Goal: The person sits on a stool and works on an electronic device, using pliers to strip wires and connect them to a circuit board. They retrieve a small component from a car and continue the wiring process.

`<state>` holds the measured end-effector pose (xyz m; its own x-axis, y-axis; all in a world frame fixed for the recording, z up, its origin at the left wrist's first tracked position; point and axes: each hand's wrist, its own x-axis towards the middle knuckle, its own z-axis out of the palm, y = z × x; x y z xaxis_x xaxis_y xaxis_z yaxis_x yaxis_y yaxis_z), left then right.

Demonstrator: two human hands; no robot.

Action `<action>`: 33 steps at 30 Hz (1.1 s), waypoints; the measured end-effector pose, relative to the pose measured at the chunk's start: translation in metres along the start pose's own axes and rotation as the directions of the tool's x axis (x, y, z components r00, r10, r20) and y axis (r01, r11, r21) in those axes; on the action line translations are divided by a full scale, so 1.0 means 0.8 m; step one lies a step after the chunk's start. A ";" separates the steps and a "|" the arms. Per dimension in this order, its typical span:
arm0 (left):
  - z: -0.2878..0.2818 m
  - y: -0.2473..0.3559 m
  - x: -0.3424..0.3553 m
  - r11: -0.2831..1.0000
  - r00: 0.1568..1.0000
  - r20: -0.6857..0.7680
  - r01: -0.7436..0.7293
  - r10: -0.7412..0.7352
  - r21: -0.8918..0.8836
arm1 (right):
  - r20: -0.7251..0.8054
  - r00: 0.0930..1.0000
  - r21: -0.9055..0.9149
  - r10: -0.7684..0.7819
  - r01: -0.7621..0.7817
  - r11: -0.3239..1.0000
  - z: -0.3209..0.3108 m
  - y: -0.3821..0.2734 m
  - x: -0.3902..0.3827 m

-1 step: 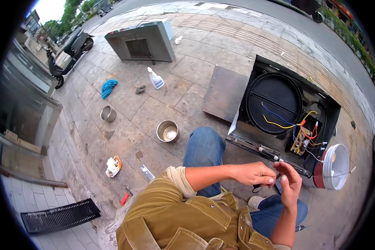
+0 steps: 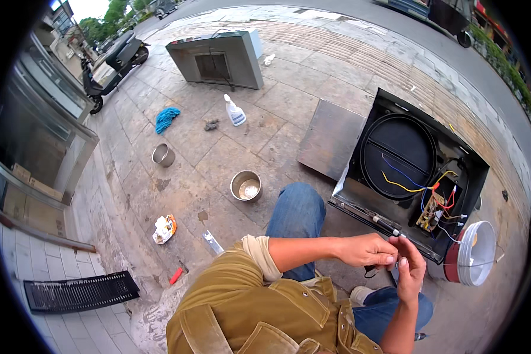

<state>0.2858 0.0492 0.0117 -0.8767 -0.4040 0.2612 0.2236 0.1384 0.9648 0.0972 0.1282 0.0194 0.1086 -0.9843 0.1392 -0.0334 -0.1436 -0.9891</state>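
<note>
My left hand is closed, thumb along the curled fingers, and a thin dark loop shows just under it. What it grips is mostly hidden. Close against it, my right hand has its fingers bent toward the thumb around something too small to name. Both hands are over my lap, at the near edge of an opened black metal appliance housing. Inside that housing are a round black fan opening, a small circuit board and loose blue, yellow and red wires.
Beside the housing stand a white and red bucket and a flat metal panel. Two metal cups, a spray bottle, a blue cloth, a red-handled tool and a grey hood are on the paving.
My right hand's fingers have bent in closer to the left hand. The whole view has shifted slightly, so the things on the ground appear a little further right.
</note>
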 end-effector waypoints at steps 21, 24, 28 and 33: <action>-0.039 0.016 0.043 0.540 0.700 -0.608 0.368 0.375 0.757 | 0.123 0.988 0.192 -0.096 0.071 0.979 -0.075 0.029 0.034; -0.053 -0.004 0.061 0.341 0.706 -0.567 0.455 0.426 0.823 | 0.079 0.987 0.165 -0.140 0.125 0.978 -0.074 0.025 0.039; -0.064 -0.011 0.070 0.271 0.740 -0.494 0.413 0.457 0.870 | 0.019 0.990 0.114 -0.142 0.139 0.984 -0.071 0.025 0.044; -0.039 0.024 0.051 0.157 0.804 -0.377 0.344 0.460 0.926 | -0.062 0.985 0.018 -0.158 0.159 0.987 -0.074 0.022 0.042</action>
<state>0.2679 0.0070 0.0420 -0.4413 -0.6016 0.6659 -0.6605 0.7200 0.2128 0.0415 0.0865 0.0097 0.0506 -0.9537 0.2964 0.0026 -0.2967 -0.9550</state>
